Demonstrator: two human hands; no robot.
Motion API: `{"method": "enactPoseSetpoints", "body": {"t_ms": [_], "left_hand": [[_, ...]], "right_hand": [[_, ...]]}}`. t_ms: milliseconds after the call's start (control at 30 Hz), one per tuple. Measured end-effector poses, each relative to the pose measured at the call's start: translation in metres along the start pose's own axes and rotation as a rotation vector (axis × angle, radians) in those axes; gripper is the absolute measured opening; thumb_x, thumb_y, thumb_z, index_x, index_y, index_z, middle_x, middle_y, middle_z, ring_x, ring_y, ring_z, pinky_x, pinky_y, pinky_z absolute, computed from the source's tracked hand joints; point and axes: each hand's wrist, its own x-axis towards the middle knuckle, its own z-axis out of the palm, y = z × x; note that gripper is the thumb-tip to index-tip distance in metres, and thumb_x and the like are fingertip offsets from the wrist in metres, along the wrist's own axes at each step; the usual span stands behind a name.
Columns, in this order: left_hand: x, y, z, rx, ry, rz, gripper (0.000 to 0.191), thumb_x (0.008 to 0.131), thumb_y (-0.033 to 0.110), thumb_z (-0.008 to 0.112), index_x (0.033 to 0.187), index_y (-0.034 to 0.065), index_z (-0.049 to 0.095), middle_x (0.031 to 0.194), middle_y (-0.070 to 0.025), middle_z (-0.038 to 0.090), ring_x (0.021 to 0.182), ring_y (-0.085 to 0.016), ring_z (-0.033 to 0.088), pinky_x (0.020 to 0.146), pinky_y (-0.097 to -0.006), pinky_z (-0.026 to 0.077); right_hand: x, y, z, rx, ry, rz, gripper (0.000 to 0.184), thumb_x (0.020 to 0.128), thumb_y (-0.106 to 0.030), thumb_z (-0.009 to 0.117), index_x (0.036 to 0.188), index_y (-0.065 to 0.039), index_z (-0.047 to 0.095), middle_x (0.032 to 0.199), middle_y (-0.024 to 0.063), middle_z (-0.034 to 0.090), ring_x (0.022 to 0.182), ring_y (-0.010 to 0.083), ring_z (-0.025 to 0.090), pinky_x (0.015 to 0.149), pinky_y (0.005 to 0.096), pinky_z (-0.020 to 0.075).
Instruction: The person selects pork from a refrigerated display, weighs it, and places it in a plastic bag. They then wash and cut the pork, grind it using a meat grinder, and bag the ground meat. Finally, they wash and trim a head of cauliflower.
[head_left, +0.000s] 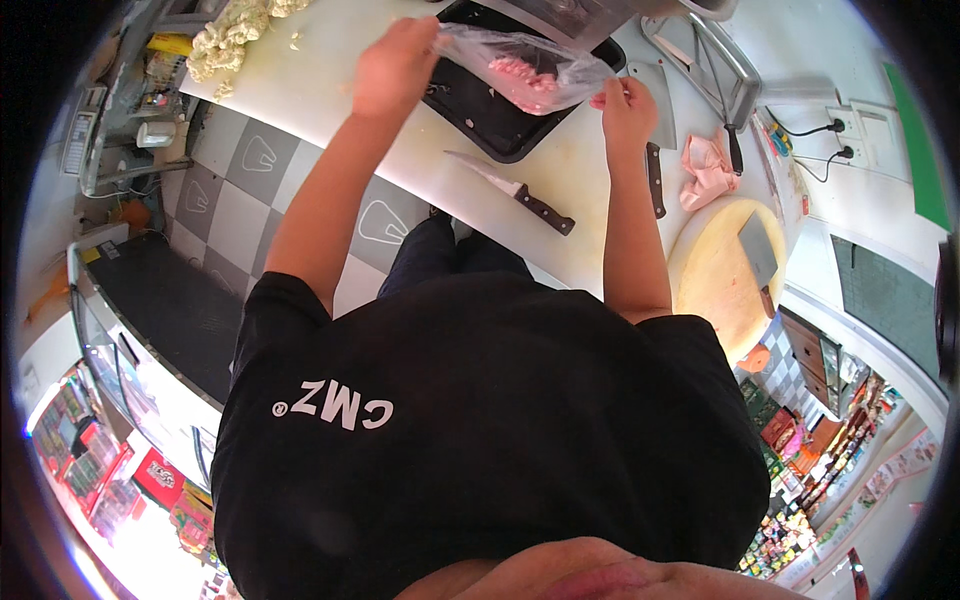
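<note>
Between my two hands a clear plastic bag (577, 69) is stretched out, with pink minced or chopped meat (525, 79) inside. My left hand (394, 67) grips one end of the bag, and my right hand (627, 112) pinches the other end. Beneath the bag lies a black plastic tray (510, 142) with a few small scraps in it. The tray rests on a white cutting board counter (420, 142). Nearer to me a knife with a dark riveted handle (546, 209) lies on the board, its blade pointing left.
Right of my right hand lie a cleaver (656, 94) and a pink cloth or bag (705, 174). A round chopping block (712, 277) carries another cleaver (759, 247). A metal tray (742, 97) stands behind, near wall sockets (846, 135). Pale, lumpy food pieces (225, 45) lie far left.
</note>
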Motion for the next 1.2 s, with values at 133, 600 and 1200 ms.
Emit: {"method": "enactPoseSetpoints", "body": {"t_ms": [133,600,1200], "left_hand": [[0.028,0.007,-0.054,-0.524,0.115,-0.323,0.029,0.094,0.019,0.069,0.076,0.0034,0.052,0.065,-0.0096,0.064,0.059,-0.023,0.063,0.057,-0.0362,0.051],[-0.09,-0.122,-0.096,-0.816,-0.005,-0.789,0.017,0.086,-0.007,0.058,0.097,0.0038,0.053,0.103,-0.013,0.07,0.096,-0.019,0.065,0.088,-0.0252,0.045],[-0.07,-0.128,-0.107,-1.186,0.024,-0.862,0.039,0.089,0.001,0.054,0.127,-0.0027,0.053,0.129,-0.0186,0.058,0.095,-0.02,0.062,0.097,-0.0375,0.049]], "right_hand": [[-0.009,-0.044,0.002,0.287,-0.133,-0.044,0.019,0.094,-0.011,0.061,0.086,0.006,0.064,0.074,0.0087,0.067,0.063,0.0172,0.069,0.06,0.0279,0.0551],[-0.019,0.049,0.122,-0.315,-0.645,-0.256,0.035,0.088,-0.009,0.068,0.122,-0.004,0.064,0.127,0.0153,0.062,0.116,0.0312,0.062,0.101,0.0401,0.0511],[-0.019,0.084,0.138,-0.751,-0.806,-0.559,0.019,0.075,-0.001,0.065,0.092,-0.005,0.059,0.099,0.0154,0.06,0.1,0.0391,0.059,0.083,0.0476,0.052]]}}
